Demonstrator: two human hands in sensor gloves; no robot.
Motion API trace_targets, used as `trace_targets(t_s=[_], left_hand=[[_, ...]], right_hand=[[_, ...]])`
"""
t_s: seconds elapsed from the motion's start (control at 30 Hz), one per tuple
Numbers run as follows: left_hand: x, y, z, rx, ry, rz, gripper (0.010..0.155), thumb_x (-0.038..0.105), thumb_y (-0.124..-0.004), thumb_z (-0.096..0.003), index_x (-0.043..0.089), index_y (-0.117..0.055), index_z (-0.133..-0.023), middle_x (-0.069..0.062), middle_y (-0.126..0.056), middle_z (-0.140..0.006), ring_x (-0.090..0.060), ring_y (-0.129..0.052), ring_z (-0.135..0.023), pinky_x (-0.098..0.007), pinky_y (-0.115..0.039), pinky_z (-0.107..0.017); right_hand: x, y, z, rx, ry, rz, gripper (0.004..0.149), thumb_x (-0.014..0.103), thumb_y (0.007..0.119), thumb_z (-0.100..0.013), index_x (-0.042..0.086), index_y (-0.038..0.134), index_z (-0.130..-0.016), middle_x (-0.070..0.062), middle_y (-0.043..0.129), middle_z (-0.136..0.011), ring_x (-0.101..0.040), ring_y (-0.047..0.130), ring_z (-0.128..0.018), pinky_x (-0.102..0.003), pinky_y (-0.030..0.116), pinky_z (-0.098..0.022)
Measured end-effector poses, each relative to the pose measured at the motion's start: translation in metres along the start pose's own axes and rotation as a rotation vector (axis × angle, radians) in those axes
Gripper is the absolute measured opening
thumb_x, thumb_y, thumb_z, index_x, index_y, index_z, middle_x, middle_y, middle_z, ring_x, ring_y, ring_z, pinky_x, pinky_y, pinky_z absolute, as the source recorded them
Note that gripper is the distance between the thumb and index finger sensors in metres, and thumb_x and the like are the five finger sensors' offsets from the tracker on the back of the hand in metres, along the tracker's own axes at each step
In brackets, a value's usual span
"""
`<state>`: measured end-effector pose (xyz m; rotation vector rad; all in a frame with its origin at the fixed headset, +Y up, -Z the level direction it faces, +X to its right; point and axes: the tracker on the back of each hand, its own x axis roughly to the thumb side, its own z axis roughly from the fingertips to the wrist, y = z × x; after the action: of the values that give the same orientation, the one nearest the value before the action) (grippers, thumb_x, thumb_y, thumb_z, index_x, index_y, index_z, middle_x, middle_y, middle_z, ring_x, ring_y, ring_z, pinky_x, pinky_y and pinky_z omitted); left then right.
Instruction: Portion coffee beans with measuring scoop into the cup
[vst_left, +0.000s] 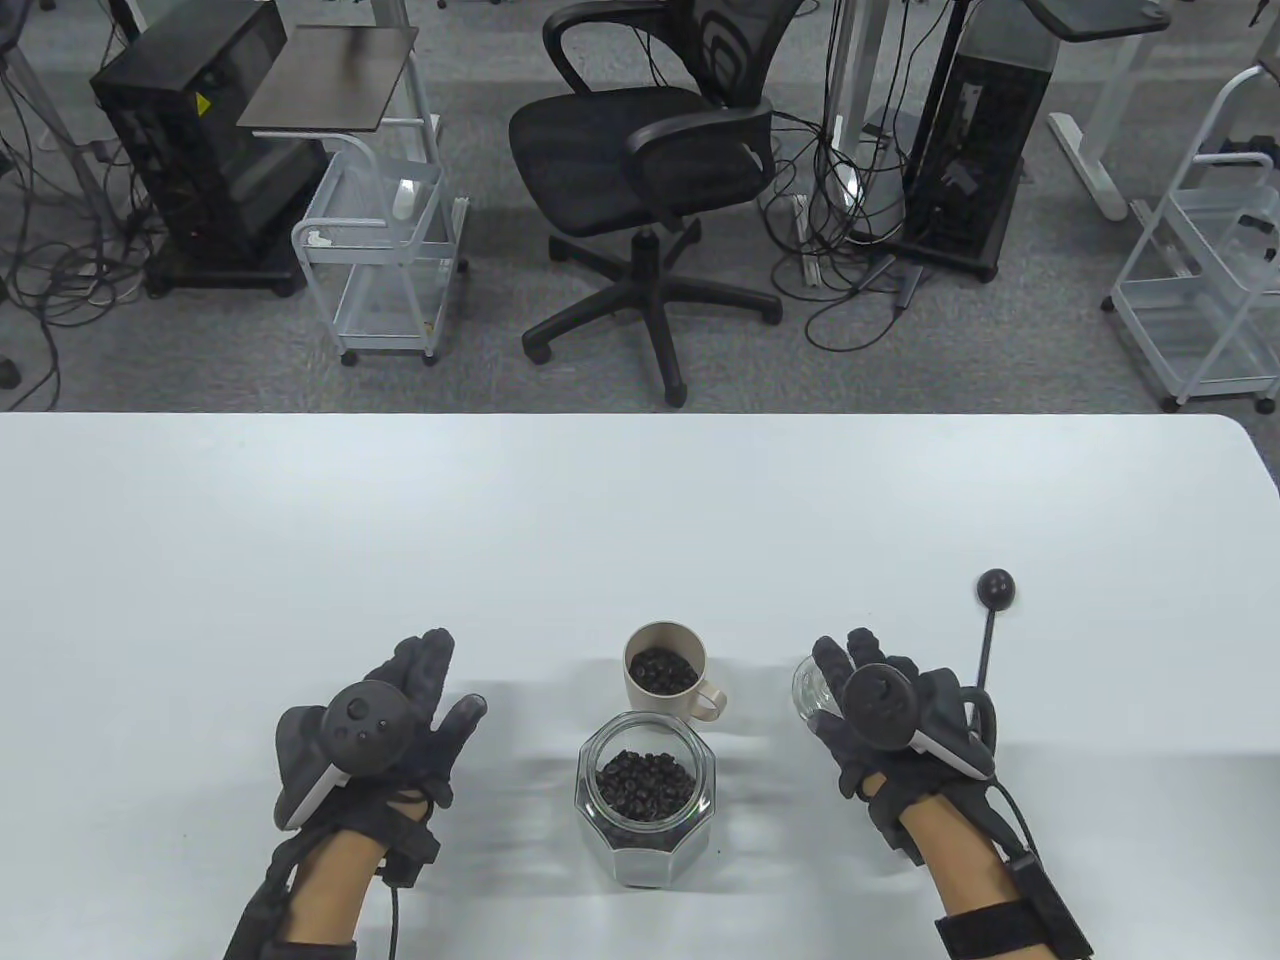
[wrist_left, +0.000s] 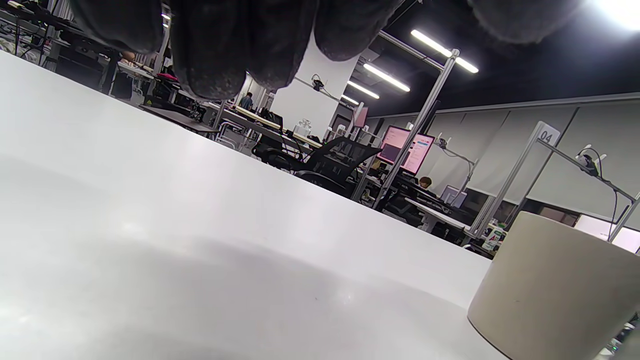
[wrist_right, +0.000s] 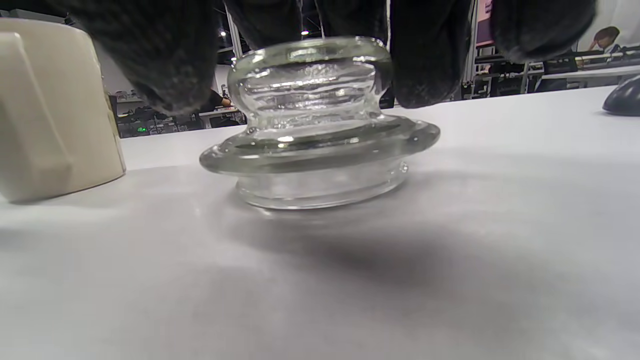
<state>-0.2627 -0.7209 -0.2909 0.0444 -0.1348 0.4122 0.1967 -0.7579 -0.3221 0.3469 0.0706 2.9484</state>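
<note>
A beige cup (vst_left: 650, 703) holding coffee beans (vst_left: 661, 670) stands mid-table; it also shows in the wrist views (wrist_left: 550, 290) (wrist_right: 50, 110). Just in front of it is an open glass jar (vst_left: 645, 835) with beans (vst_left: 645, 785) inside. The jar's glass lid (wrist_right: 315, 145) rests on the table right of the cup. My right hand (vst_left: 830, 690) hovers over it, fingers (wrist_right: 425, 65) hanging around the knob, with a gap at the thumb. A black measuring scoop (vst_left: 990, 630) lies right of that hand. My left hand (vst_left: 450, 685) lies flat, holding nothing.
The white table (vst_left: 640, 520) stretches far beyond the cup, its back edge near mid-frame. Beyond it stand an office chair (vst_left: 650, 170), wire carts (vst_left: 385, 260) and cabled equipment on the floor.
</note>
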Motion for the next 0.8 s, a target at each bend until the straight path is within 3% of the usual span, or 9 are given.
trace_targets(t_s=[0.37,0.8], left_hand=[[-0.0007,0.0,0.0003,0.004,-0.002,0.005,0.085,0.067,-0.057,-0.0444,0.015,-0.047,-0.111,-0.02,-0.058,-0.115,-0.055,-0.069,-0.1,-0.072,-0.054,-0.068],[-0.0016,-0.0001,0.0002,0.001,0.001,0.01,0.085,0.067,-0.056,-0.0444,0.015,-0.047,-0.111,-0.021,-0.057,-0.115,-0.055,-0.069,-0.1,-0.072,-0.054,-0.068]], right_hand=[[0.0004,0.0026,-0.0052,-0.016,0.002,0.037,0.075,0.039,0.088,-0.046,0.021,0.05,-0.107,-0.025,0.047,-0.108,-0.058,0.072,-0.086,-0.072,0.059,-0.057],[-0.0047,0.0011,-0.0096,-0.081,0.015,-0.042,0.076,0.041,0.094,-0.042,0.014,0.058,-0.104,-0.032,0.056,-0.099,-0.055,0.08,-0.071,-0.068,0.066,-0.054]])
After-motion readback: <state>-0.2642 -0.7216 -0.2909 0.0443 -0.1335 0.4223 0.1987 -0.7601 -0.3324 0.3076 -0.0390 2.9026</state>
